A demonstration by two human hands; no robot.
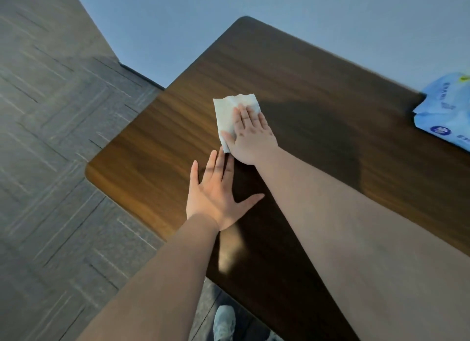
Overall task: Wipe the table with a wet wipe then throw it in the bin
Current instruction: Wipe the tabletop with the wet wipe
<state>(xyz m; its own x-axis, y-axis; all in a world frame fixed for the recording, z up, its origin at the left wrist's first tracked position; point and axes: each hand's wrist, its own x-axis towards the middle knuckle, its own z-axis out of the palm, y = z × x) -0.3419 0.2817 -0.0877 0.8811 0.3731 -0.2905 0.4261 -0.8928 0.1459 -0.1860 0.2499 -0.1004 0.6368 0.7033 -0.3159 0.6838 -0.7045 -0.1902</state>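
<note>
A white wet wipe (pixel 230 112) lies flat on the dark wooden table (pixel 152 142), near its middle. My right hand (pixel 250 134) presses down on the wipe with flat fingers, covering its lower right part. My left hand (pixel 218 190) rests flat on the table just below the wipe, fingers spread, holding nothing. No bin is in view.
A light blue pack of wet wipes (pixel 445 112) lies at the table's right edge, partly cut off. Grey carpet tiles (pixel 50 137) cover the floor to the left. A blue-grey wall (pixel 254 10) runs behind the table. My shoe (pixel 223 323) shows below the table's near edge.
</note>
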